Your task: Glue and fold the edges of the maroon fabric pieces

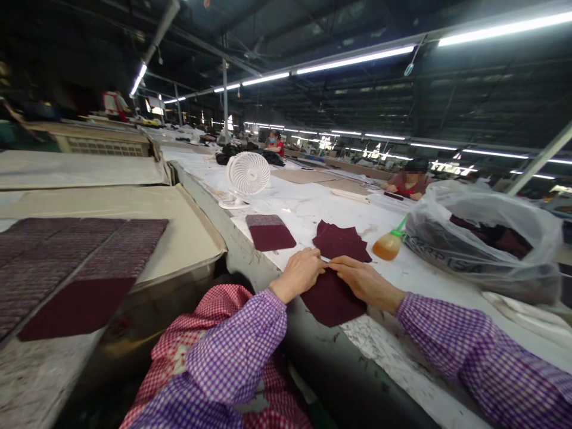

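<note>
Here, both hands meet on a maroon fabric piece (333, 301) that lies flat at the near edge of the long white table (402, 280), its near corner hanging slightly over the rim. The left hand (298, 274) is curled, its fingers bent in and closing on the far edge of the piece. The right hand (364, 281) lies flatter on the cloth, fingers stretched out and held together, their tips touching the left hand's at that same edge; whether they pinch the cloth or only press on it, I cannot tell. Both arms wear purple checked sleeves (236, 351).

Just beyond the hands sits a loose stack of maroon pieces (342, 241), and to its left, apart from it, a single piece with a lighter patterned band (269, 232). To the right of the stack an amber bottle with a green nozzle (388, 244) lies tilted against a large clear plastic bag (487, 238) holding dark cloth. Farther along the table stands a small white fan (248, 174). On the left, a separate bench carries a wide patterned maroon cloth (67, 262). At the far right a person in red (411, 182) leans on the table.
</note>
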The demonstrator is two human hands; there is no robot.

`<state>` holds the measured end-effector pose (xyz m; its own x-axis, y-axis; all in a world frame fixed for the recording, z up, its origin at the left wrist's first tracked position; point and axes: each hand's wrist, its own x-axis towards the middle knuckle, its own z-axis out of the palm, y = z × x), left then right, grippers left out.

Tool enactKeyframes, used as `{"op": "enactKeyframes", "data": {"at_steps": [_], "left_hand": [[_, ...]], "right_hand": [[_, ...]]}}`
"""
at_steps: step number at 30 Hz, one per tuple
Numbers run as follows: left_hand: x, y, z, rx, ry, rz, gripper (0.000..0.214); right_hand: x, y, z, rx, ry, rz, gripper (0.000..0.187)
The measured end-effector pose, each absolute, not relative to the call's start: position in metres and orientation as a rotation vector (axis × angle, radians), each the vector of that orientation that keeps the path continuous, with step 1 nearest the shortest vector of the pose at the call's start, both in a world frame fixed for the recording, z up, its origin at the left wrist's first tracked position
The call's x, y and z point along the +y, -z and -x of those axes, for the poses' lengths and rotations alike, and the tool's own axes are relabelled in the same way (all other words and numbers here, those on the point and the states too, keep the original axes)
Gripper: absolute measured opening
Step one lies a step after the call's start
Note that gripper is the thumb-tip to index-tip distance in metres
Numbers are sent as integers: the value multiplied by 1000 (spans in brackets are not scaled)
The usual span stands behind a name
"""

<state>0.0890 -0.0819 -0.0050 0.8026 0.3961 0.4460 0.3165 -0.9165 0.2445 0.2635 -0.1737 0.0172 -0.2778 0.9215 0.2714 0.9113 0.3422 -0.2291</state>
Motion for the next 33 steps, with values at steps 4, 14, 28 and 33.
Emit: {"op": "enactKeyframes", "data": {"at_steps": [4, 14, 28, 33], "left_hand": [[-76, 13, -66, 561, -871, -2681, 18], [-78, 27, -49, 550, -1063, -2617, 22], [-73, 23, -39, 462, -1052, -2540, 19], [-69, 26, -24, 460, -1161, -2315, 18]], "right_hand": [[-173, -13, -270, -2223, -141, 1579, 33], [-175, -28, -258, -2465, -37, 1596, 38], [-162, -63, -224, -2944, 248, 1935, 50], [-157, -66, -216, -3002, 271, 1913, 51]]}}
